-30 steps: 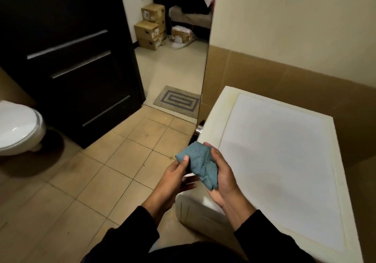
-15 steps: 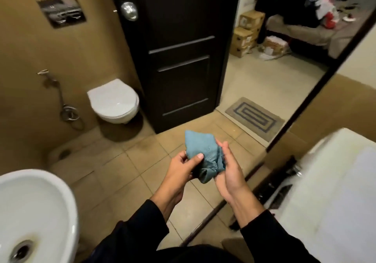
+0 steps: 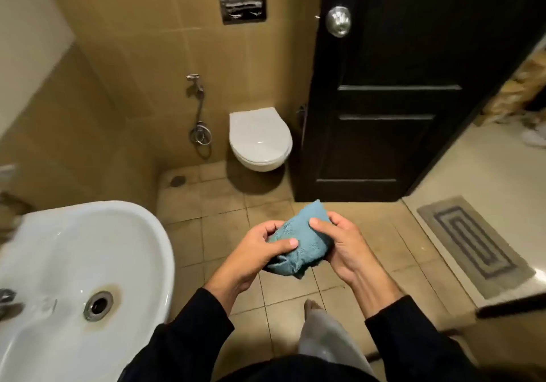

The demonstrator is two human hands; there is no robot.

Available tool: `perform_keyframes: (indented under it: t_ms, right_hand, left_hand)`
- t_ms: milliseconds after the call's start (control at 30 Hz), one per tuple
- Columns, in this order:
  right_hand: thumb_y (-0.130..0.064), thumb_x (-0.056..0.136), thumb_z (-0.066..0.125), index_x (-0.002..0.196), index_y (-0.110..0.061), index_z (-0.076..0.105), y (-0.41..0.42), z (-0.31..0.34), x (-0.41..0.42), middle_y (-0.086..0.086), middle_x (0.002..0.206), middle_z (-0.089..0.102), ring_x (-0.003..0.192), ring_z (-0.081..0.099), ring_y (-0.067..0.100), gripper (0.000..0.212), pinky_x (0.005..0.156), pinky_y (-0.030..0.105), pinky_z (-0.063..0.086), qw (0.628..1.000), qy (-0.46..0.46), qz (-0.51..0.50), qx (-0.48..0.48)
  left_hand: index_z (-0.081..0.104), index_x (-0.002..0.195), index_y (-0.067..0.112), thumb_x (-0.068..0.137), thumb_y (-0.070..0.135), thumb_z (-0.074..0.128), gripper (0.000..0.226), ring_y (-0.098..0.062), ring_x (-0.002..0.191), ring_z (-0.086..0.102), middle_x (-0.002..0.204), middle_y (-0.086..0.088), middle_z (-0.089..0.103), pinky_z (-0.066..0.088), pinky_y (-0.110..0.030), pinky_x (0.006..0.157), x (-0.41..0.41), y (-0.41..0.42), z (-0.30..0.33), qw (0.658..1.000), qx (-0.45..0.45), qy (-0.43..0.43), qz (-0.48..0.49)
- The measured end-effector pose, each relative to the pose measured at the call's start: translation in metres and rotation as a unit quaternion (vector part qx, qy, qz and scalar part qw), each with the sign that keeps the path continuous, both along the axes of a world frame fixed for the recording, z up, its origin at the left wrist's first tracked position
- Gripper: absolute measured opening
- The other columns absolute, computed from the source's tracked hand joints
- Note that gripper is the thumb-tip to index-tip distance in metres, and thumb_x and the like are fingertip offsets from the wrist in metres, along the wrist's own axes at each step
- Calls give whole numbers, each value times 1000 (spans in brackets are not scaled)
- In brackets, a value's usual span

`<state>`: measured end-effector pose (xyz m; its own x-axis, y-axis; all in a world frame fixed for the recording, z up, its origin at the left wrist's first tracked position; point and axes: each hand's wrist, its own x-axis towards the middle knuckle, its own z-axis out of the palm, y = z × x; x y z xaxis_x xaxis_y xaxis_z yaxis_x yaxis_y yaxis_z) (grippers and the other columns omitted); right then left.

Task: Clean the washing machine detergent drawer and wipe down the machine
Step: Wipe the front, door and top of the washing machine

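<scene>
A crumpled blue cloth (image 3: 301, 242) is held between both hands over the tiled floor, in the middle of the view. My left hand (image 3: 257, 251) grips its left side with the thumb on top. My right hand (image 3: 339, 242) grips its right side, fingers curled round it. The washing machine and its detergent drawer are out of view.
A white washbasin (image 3: 88, 263) with a drain fills the lower left. A wall-hung toilet (image 3: 260, 139) with its lid down stands ahead, a spray hose (image 3: 201, 115) beside it. A dark door (image 3: 393, 86) stands open at the right, a patterned mat (image 3: 472, 245) at the doorway.
The view has swung left, away from the washing machine, toward the washbasin and toilet. Both hands keep hold of the blue cloth.
</scene>
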<state>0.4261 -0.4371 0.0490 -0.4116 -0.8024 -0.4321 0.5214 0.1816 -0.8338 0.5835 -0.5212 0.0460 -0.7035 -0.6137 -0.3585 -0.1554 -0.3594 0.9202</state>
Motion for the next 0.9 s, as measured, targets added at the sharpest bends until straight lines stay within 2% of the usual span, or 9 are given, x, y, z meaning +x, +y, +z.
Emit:
perform_keyframes:
  t_ms: [67, 133, 233, 333, 367, 500, 600, 733, 900]
  right_hand:
    - [-5, 83, 67, 94, -8, 61, -39, 5, -15, 12, 88, 69, 79, 65, 24, 13, 68, 36, 52, 1000, 13, 25, 2]
    - [-4, 86, 64, 93, -9, 58, -76, 12, -32, 13, 87, 67, 79, 64, 25, 10, 67, 37, 52, 998, 26, 54, -3]
    - [-6, 90, 63, 101, -5, 58, -117, 27, -57, 15, 95, 67, 87, 65, 26, 12, 75, 45, 55, 995, 43, 94, -5]
    - [-9, 93, 61, 111, -1, 56, -159, 37, -79, 15, 103, 68, 94, 66, 26, 21, 84, 48, 54, 990, 47, 136, -9]
    - [-11, 94, 60, 112, -2, 56, -176, 40, -81, 15, 105, 68, 96, 67, 26, 21, 85, 48, 55, 987, 44, 153, -10]
    - [-21, 98, 55, 111, -15, 57, -225, 40, -69, 7, 106, 71, 95, 69, 22, 14, 70, 40, 57, 976, 48, 214, -4]
    - [-28, 101, 51, 108, -17, 53, -260, 36, -40, 7, 101, 69, 85, 69, 21, 13, 57, 36, 55, 954, 67, 292, 7]
    - [-27, 99, 55, 115, -13, 48, -299, 35, 2, 11, 99, 66, 72, 70, 21, 23, 41, 29, 54, 919, 58, 389, 2]
    - [-9, 90, 66, 120, -12, 48, -349, 37, 66, 11, 107, 65, 77, 71, 24, 35, 44, 29, 56, 888, 50, 456, -16]
  left_hand:
    - [64, 112, 9, 67, 20, 80, 49, -27, 86, 71, 103, -15, 73, 57, -37, 75, -6, -26, 1, 999, 2, 1, 43]
    - [64, 112, 11, 65, 19, 81, 50, -23, 85, 70, 102, -11, 74, 56, -33, 72, -15, -51, 5, 996, 13, 2, 86]
    - [62, 116, 12, 66, 14, 79, 53, -24, 88, 70, 106, -11, 73, 56, -34, 76, -31, -81, 12, 990, 43, -1, 132]
    - [62, 116, 10, 79, 4, 73, 39, -15, 79, 69, 97, -5, 74, 54, -27, 67, -44, -104, 22, 979, 56, -9, 196]
    - [63, 115, 10, 84, 3, 68, 32, -14, 79, 68, 96, -4, 74, 54, -28, 70, -46, -112, 23, 972, 56, -11, 227]
    - [66, 110, 9, 90, 7, 63, 21, -22, 92, 68, 103, -9, 74, 52, -42, 91, -38, -131, 31, 937, 70, 8, 342]
    - [66, 105, 11, 93, 9, 60, 14, -22, 88, 68, 98, -9, 74, 54, -44, 87, -14, -147, 33, 909, 67, 15, 411]
    - [64, 108, 12, 96, 13, 56, 14, -26, 95, 70, 105, -11, 73, 54, -53, 90, 27, -164, 28, 877, 66, 15, 477]
    - [62, 113, 10, 98, 14, 55, 17, -28, 94, 71, 107, -12, 73, 58, -49, 80, 87, -189, 31, 839, 69, 26, 539]
